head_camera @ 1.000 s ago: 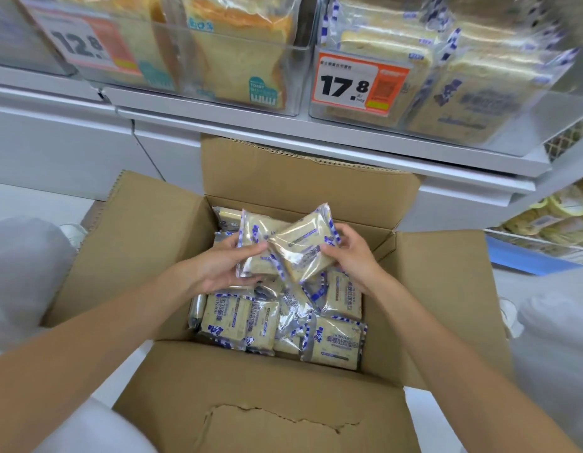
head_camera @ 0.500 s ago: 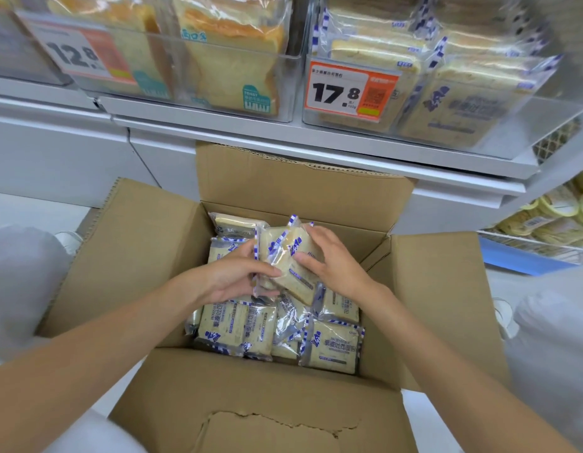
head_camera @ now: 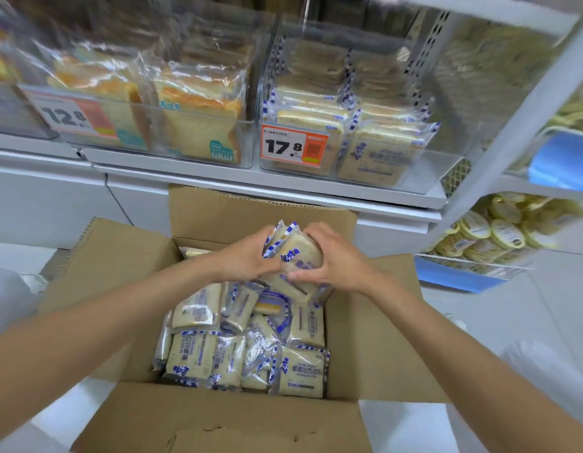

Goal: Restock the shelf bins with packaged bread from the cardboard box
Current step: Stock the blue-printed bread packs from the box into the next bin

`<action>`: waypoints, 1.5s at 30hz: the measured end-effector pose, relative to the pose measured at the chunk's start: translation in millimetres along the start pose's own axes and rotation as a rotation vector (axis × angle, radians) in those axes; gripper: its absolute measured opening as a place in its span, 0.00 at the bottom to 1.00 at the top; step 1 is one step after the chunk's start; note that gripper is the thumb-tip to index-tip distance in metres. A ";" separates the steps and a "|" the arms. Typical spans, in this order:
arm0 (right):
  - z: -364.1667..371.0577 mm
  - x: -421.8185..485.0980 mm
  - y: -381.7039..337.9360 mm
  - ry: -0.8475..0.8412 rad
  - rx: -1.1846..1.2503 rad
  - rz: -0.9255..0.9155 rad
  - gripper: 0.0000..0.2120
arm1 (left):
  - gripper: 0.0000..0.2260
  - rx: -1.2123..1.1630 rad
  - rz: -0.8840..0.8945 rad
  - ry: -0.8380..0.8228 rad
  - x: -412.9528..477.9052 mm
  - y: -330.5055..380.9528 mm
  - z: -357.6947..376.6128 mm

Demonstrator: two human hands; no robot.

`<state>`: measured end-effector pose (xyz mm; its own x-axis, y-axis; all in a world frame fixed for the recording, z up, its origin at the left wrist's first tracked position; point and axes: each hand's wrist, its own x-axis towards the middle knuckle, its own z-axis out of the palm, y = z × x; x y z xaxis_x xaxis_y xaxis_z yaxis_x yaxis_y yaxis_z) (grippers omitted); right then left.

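- Both hands are on it: the left hand (head_camera: 246, 261) and right hand (head_camera: 337, 256) meet at the centre of the frame, fingers curled in from either side round a small bundle of packs (head_camera: 300, 256).
- Neither hand has a finger to spare. The left grips the bundle's left edge; the right wraps its top and right side, thumb across the front. There are two packs at least, but I can't tell the exact count.
- The bundle is held over the far end of the box (head_camera: 381, 322), above the loose packs (head_camera: 198, 354) jumbled toward the lower centre.
- Its long axis runs nearly up-and-down in the frame, top leaning a little left, with blue-and-white crimped seams poking out above the fingers.
- Now the relation that matters: the bin (head_camera: 424, 171) with the 17.8 tag (head_camera: 293, 147) lies up the frame and slightly right of the hands, on the shelf (head_camera: 185, 166) just behind the box. The right hand looks the nearer one.
- Packs in there stand on edge in rows with the same blue trim, so I'd say the bundle is already close to the angle it needs. A lift up and forward over the clear front wall should do it.
- The packs themselves are pale, flat, squarish bread in crinkly clear film with blue print. They look soft and easily squashed.
- At upper left, the other bin (head_camera: 246, 148) holds taller toast, which is not this product.
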<state>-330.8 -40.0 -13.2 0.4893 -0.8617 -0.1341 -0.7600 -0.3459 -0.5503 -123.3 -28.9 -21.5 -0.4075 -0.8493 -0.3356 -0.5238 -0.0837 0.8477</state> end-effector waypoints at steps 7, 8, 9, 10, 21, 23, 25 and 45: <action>-128.9 -32.4 -26.3 0.222 -0.311 -0.024 0.29 | 0.18 0.194 0.340 0.102 28.3 132.2 -30.8; -143.9 -35.5 -27.5 0.283 -0.354 -0.012 0.29 | 0.18 0.187 0.390 0.135 33.0 149.2 -33.3; -157.7 -38.3 -27.8 0.355 -0.392 -0.006 0.28 | 0.20 0.177 0.442 0.158 39.8 163.2 -36.3; -169.8 -41.1 -28.3 0.435 -0.418 -0.005 0.26 | 0.24 0.196 0.497 0.186 45.9 176.2 -39.8; -221.9 -11.3 13.9 0.823 -0.598 0.256 0.22 | 0.30 0.901 0.413 0.276 135.5 176.6 -77.6; -223.4 0.7 20.9 0.805 -0.525 0.377 0.21 | 0.29 0.957 0.420 0.276 144.2 166.6 -77.2; -224.2 12.0 27.5 0.790 -0.477 0.462 0.20 | 0.28 0.991 0.454 0.321 148.0 159.8 -75.5; -258.2 120.0 58.9 0.558 -0.656 0.754 0.24 | 0.51 0.825 0.244 -0.038 213.4 198.1 -103.7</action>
<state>-427.3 -259.7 151.2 -0.3192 -0.9201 0.2272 -0.9365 0.3430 0.0733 -236.4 -280.7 117.4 -0.5967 -0.7749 -0.2085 -0.7882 0.5171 0.3337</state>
